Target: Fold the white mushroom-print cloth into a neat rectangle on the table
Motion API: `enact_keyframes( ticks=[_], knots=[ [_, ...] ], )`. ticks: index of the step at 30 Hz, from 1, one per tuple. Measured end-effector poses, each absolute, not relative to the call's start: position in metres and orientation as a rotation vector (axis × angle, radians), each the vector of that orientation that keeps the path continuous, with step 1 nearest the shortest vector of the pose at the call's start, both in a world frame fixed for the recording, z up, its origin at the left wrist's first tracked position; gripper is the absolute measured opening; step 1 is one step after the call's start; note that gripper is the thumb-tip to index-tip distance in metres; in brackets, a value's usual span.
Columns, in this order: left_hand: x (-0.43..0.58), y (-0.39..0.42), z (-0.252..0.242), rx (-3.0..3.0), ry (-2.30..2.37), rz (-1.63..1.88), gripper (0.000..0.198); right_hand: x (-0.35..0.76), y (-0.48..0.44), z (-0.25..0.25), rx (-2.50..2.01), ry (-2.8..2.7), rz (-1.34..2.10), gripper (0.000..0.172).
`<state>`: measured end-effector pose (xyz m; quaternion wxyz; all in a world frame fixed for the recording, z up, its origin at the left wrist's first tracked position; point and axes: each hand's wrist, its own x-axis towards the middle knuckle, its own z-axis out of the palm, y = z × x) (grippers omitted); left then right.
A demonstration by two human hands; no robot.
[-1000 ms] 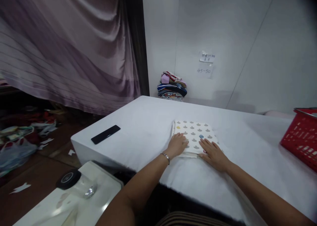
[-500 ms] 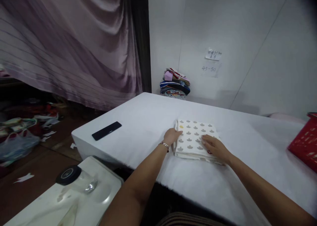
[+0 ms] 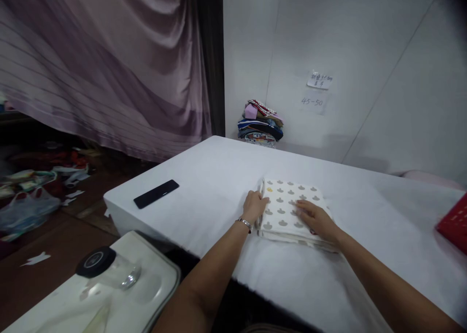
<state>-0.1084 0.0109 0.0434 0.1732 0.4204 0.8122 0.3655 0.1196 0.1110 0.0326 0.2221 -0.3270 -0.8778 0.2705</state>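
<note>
A folded white cloth with rows of grey duck-like shapes and one yellow one lies in a flat, layered square on the white-covered table. My left hand grips its left edge, thumb on top and the other fingers curled down at the side, partly hidden. On the right part of the cloth rests my right hand, palm down with fingers stretched out over the top layer. A bracelet circles my left wrist.
A black phone lies on the white table to the left. A clear jar with a dark lid lies on a lower white surface. A red basket stands far right. Folded fabrics are stacked by the wall.
The view has shifted slightly, so the cloth and wall sit a little further right in the picture. Both hands stay on the cloth in nearly the same places.
</note>
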Motion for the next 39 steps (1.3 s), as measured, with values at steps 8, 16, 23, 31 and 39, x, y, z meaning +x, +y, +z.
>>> enact_keyframes(
  ticks=[8, 16, 23, 31, 39],
  knots=[
    [-0.106, 0.014, 0.048, 1.015, 2.076, 1.321, 0.023, 0.124, 0.122, 0.028, -1.014, -2.227, 0.813, 0.032],
    [-0.115, 0.015, 0.040, 0.892, 2.048, 1.197, 0.019, 0.125, 0.121, 0.025, -1.006, -2.328, 0.787, 0.034],
    [-0.118, 0.043, 0.048, 1.037, 2.246, 0.975, 0.035, 0.122, 0.119, 0.029, -1.037, -2.353, 0.787, 0.035],
    [-0.116, 0.073, 0.047, 1.029, 2.280, 1.058, 0.028, 0.124, 0.124, 0.028, -1.029, -2.296, 0.831, 0.031],
    [-0.129, 0.066, 0.036, 0.855, 2.192, 1.175, 0.020, 0.132, 0.124, 0.029, -0.996, -2.330, 0.771, 0.032]
  ],
)
